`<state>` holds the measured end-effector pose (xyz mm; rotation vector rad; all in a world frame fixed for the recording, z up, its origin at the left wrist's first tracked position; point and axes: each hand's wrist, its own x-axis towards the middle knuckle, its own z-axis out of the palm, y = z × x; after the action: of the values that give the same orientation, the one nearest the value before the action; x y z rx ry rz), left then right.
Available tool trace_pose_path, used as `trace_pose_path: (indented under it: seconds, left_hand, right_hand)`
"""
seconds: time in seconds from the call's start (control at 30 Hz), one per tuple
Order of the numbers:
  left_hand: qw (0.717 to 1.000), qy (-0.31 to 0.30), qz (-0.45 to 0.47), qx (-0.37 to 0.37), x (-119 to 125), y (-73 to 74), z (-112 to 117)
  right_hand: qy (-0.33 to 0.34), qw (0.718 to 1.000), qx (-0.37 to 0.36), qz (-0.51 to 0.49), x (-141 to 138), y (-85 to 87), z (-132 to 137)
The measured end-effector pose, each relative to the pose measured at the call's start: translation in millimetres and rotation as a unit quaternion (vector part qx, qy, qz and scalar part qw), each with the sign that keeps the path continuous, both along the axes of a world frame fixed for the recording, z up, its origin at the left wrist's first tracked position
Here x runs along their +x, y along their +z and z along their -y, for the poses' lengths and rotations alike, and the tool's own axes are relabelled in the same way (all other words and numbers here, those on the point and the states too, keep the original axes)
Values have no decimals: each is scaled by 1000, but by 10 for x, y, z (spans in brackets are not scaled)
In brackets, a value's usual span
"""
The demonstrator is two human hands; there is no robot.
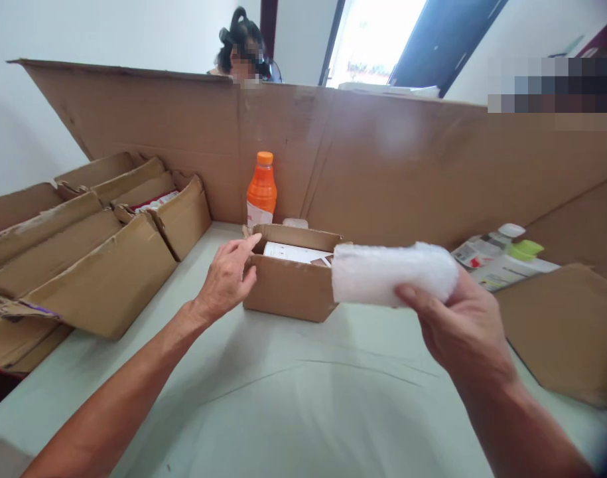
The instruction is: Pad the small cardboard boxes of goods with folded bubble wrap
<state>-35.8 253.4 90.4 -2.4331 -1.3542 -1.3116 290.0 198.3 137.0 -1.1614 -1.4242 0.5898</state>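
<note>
In the head view, my right hand (465, 318) is closed around a bundle of white bubble wrap (383, 272), raised in front of the right end of a small open cardboard box (290, 289). What the wrap may contain cannot be made out. My left hand (228, 275) grips the left end of that box, index finger at the rim and thumb against the front. Inside the box lies a white printed carton (288, 252), partly hidden by the front wall. The box stands on the pale green table (293, 405).
Behind the box stands an orange bottle (262, 189). Several open cardboard boxes (99, 279) fill the left side. At right, a cardboard bin (566, 332) holds bottles and packets. A tall cardboard partition (407, 166) closes off the back; beyond it is another person (241, 50).
</note>
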Motion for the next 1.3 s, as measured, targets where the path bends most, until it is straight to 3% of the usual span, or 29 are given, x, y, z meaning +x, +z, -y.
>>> trace_pose_path:
  seconds: [0.07,0.17,0.3,0.43,0.53,0.63,0.73,0.83,0.9,0.97,1.1,1.3]
  left_hand:
    - [999,-29,-12,22,55,-13,162]
    - [994,-88,-38,52,140,-10,589]
    - [996,-54,-41,53,119,1,1005]
    - [999,-8,-39,32,11,-35,1032]
    - [1000,4,-10,27,-12,-96,979]
    - [999,20,31,29,0,-183,973]
    - [997,14,68,29,12,-289,1002]
    - [996,2,84,23,17,-372,1039]
    - [996,4,92,18,7,-389,1063]
    - [995,7,101,19,-21,-366,1072]
    - [995,-24,81,50,-123,-204,960]
    - [989,-46,-141,-8,-200,91,527]
  right_hand:
    - [33,999,-17,-15,-131,128,-199]
    - [78,996,-46,-17,-349,263,-375]
    - [146,985,-94,21,-699,356,-424]
    - [199,970,-112,78,-1066,350,-502]
    - [217,951,-126,182,-1252,319,-617]
    - [161,900,-118,388,-1386,344,-655]
    - [66,809,-77,580,-1602,439,-566]
    - [55,728,-51,681,-1888,543,-488]
    - [70,701,-46,708,-2011,593,-511]
    - [71,696,-61,712,-2026,615,-581]
    - [40,720,-94,686,-1885,557,-657]
    - [23,742,-82,665,-1889,451,-510]
